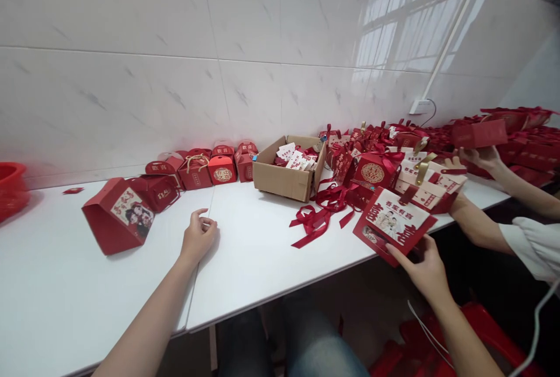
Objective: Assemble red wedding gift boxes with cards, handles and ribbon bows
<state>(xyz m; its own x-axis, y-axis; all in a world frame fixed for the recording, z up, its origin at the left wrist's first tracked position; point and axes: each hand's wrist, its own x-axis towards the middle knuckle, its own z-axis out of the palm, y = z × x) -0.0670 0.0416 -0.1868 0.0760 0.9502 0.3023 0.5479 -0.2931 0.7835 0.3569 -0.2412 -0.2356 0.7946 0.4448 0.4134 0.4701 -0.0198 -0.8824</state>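
My left hand rests on the white table with its fingers loosely curled and apart, holding nothing. My right hand grips the lower edge of a red gift box at the table's front edge. A white card with red characters and a picture of a couple shows on this box, and a short red strap stands at its top. Left of my left hand, a larger red box with a couple's picture sits tilted on the table. Loose red ribbons lie between my hands, nearer the right one.
An open cardboard box of white and red cards stands near the wall. Several small red boxes line the wall. At right, a co-worker's hands are among piled red boxes, one holding a red box. A red basin is far left.
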